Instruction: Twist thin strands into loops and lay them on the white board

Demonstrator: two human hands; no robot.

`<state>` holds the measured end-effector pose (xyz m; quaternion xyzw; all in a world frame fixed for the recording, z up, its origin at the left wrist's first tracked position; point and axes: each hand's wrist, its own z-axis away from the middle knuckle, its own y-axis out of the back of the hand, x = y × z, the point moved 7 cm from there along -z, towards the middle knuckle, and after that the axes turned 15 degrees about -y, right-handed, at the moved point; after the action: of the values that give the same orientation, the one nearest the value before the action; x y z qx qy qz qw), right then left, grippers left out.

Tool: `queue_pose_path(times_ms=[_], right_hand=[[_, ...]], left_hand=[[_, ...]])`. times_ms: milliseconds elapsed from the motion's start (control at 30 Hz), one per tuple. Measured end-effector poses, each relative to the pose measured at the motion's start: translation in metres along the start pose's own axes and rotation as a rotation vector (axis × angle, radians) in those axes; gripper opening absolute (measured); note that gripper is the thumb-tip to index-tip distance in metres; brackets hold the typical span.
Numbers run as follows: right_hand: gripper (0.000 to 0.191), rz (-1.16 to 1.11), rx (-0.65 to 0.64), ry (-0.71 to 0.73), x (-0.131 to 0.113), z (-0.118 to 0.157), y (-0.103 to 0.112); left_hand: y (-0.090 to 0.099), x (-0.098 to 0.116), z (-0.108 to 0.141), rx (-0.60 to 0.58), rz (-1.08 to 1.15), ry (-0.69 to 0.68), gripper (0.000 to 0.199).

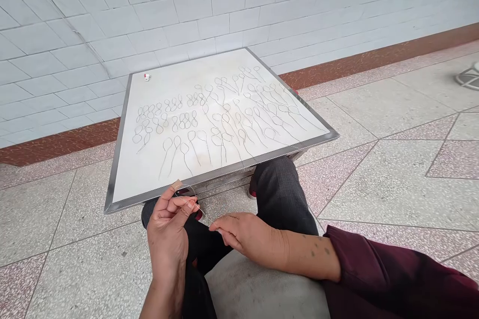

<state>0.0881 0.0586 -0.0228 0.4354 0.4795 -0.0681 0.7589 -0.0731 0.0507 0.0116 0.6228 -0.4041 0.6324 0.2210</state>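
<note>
My left hand (170,224) pinches a thin looped wire (194,191) between thumb and fingers, just in front of the table's near edge. A tan strip of tape (178,185) is wrapped round its index fingertip. My right hand (243,234) is closed on the tail of the same wire, to the right and a little nearer to me. Beyond both hands, several looped wires (183,148) with loose tails lie in rows on the white table top. Toward the left are several wires bent into figure-eight shapes (183,120). Whether the piece is wire or stiff thread is hard to tell.
The white table (138,179) has a grey metal rim and stands against a tiled wall (228,2). A small red and white object (147,77) sits at its far left. My legs are under the near edge. A round-framed stool (469,79) is at far right.
</note>
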Motion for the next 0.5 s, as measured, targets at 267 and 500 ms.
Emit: queue_pose_path(times_ms=[267,500], right_hand=[[0.038,-0.275,-0.127,-0.163,0.009,0.004,-0.005],[0.032,-0.306,-0.139,-0.229,0.031,0.0,0.0]], left_hand=[[0.0,0.001,-0.004,0.031,-0.039,-0.031,0.049],[0.017,0.023,-0.018,0.087,-0.047,-0.087,0.05]])
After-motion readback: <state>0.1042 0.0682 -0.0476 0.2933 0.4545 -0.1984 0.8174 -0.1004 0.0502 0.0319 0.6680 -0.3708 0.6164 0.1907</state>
